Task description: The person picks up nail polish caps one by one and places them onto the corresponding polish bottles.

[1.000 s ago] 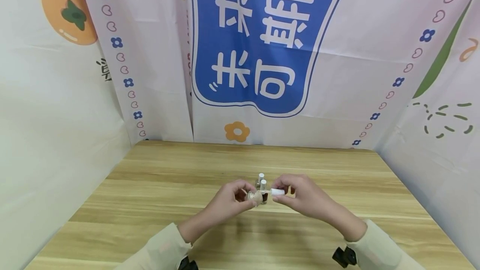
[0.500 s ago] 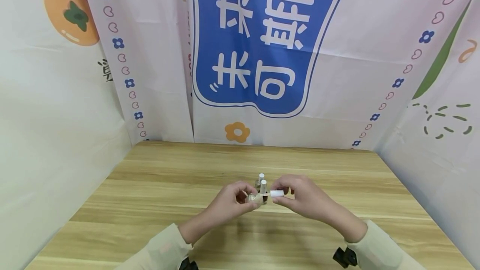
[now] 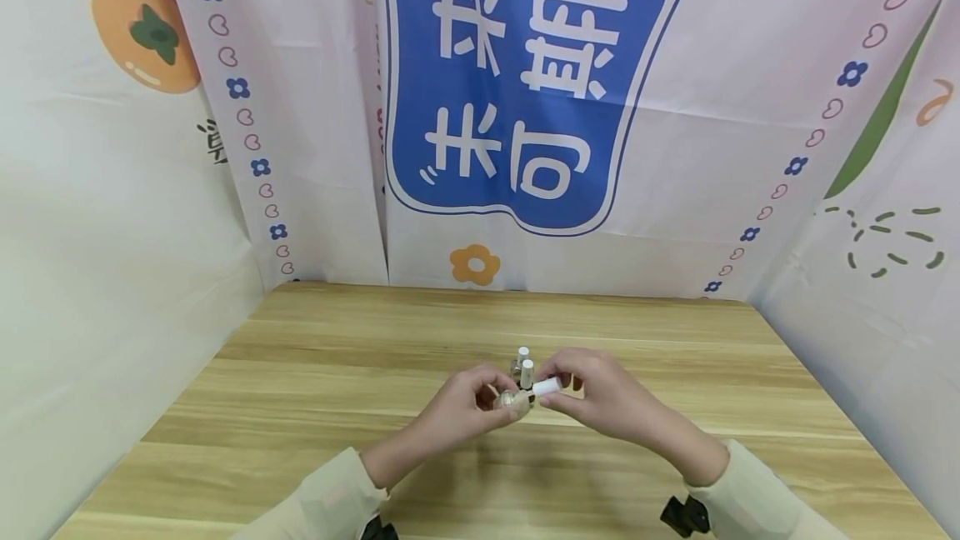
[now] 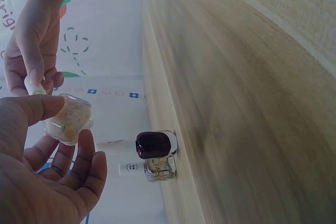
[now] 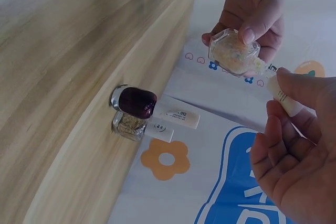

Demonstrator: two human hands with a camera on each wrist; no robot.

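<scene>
My left hand (image 3: pixel 468 402) holds a clear glass nail polish bottle (image 5: pixel 231 51) between thumb and fingers, tilted so its neck points toward my right hand (image 3: pixel 600 394). Pale, glittery polish shows through the glass. With thumb and forefinger, my right hand pinches the white cap (image 5: pixel 285 97) of this bottle. The cap's lower end is close to the threaded neck, and its brush is mostly hidden. Both hands are raised over the table. Just beyond them stand a dark red nail polish bottle (image 4: pixel 153 145) and a clear bottle with gold glitter (image 4: pixel 159 168), both white-capped and upright.
The wooden table (image 3: pixel 360 332) stretches to a printed white cloth (image 3: pixel 697 190) at the back. More cloth hangs along the left and right sides. The two standing bottles are close together near the table's middle.
The white cap has moved left and slightly down to the held bottle's neck, narrowing the gap where the brush showed. My left hand has stayed nearly still; the standing bottles have not moved.
</scene>
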